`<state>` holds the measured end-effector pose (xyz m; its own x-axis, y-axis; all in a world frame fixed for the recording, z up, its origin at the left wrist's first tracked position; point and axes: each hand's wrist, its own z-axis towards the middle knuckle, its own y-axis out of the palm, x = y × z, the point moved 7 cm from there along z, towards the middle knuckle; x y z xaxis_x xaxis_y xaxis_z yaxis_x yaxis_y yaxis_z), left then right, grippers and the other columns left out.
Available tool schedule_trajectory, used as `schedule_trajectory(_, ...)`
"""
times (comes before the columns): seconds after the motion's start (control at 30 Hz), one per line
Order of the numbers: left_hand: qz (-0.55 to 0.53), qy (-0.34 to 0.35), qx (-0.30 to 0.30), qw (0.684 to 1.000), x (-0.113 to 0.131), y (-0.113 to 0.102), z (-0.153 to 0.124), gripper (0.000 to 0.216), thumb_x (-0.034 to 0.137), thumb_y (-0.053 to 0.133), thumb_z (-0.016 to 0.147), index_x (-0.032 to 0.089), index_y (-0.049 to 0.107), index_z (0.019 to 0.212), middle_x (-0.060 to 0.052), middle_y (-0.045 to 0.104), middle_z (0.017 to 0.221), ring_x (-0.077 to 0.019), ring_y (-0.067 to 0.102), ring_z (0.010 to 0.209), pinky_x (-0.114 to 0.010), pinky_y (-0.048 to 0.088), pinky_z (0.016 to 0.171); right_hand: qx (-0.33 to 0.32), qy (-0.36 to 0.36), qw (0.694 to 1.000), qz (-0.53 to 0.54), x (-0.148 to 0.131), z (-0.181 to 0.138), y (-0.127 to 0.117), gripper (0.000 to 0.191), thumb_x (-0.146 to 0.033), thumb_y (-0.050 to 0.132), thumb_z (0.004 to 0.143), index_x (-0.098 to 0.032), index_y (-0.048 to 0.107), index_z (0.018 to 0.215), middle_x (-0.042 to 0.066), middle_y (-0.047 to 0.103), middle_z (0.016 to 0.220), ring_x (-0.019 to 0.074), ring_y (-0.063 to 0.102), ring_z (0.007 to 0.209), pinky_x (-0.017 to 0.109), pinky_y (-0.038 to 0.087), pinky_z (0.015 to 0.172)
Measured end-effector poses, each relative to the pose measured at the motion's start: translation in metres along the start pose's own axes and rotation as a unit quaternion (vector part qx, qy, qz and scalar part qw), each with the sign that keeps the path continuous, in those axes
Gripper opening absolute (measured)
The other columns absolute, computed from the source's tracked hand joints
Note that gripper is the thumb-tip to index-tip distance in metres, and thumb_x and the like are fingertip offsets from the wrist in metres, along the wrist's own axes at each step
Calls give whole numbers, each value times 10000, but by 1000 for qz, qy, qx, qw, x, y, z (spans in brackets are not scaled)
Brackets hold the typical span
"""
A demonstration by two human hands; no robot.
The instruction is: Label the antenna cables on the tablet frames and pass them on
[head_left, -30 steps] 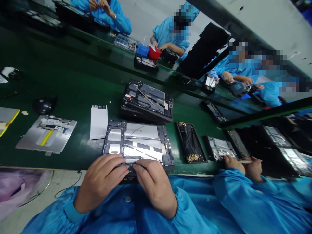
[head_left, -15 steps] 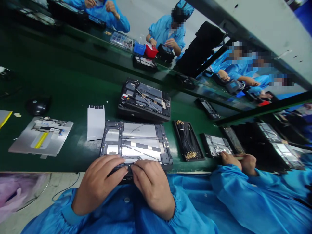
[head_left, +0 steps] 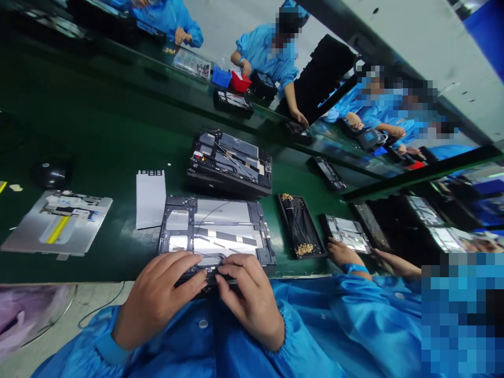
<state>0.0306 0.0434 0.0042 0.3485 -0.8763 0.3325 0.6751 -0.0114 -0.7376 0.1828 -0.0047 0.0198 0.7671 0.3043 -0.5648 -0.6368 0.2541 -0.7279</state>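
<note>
An opened flat device, like a tablet with silver plates and thin black cables in a black frame [head_left: 226,214], lies in front of me. My left hand [head_left: 159,294] rests at its near edge, fingers bent and closed at a small spot by the cables; what they grip is too small to make out. Just right of it, my right hand [head_left: 252,299] touches the same edge with thumb and fingertips a little apart, nothing visible between them. Fingers hide part of that edge. Behind the device sits a stack of similar opened devices [head_left: 230,160].
A black tray [head_left: 317,236] of cables with gold ends stands right. To the left lie a white panel [head_left: 150,202], a silver plate [head_left: 88,223] with yellow tape and a black mouse [head_left: 51,173]. A co-worker's hand [head_left: 346,254] works at another device [head_left: 348,233]. Others sit opposite.
My right thumb and fingers have parted slightly at the near edge; my left hand has stayed nearly still. The co-worker's hands on the right have moved apart, and a person opposite has reached out an arm.
</note>
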Motion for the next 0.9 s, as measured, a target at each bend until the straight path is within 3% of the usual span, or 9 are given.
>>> schedule_trajectory(0.47, -12, 0, -20, 1000, -2, 4, -4, 204, 143, 579, 962, 209, 667, 1134, -99, 670, 1230, -268, 604, 1168, -455, 484, 989, -15, -2, 1000, -20, 2, 2, 8, 139, -93, 597, 944, -188, 624, 1043, 80, 668, 985, 215, 603, 927, 363, 524, 811)
schedule_trajectory(0.7, -8, 1, -9, 1000, -3, 2, -3, 198, 152, 561, 969, 219, 684, 1109, -90, 691, 1202, -254, 623, 1153, -428, 493, 986, -36, -30, 998, -41, 3, -4, 9, 305, -114, 626, 944, -185, 607, 1240, 95, 691, 1056, 225, 617, 950, 379, 526, 823)
schedule_trajectory(0.9, -13, -8, -4, 1000, -3, 0, -2, 208, 149, 537, 980, 227, 690, 1098, -80, 693, 1194, -245, 622, 1149, -414, 491, 978, -33, -39, 998, -45, 4, -9, 10, 270, -114, 626, 948, -177, 645, 1210, 104, 685, 1070, 224, 620, 958, 383, 526, 808)
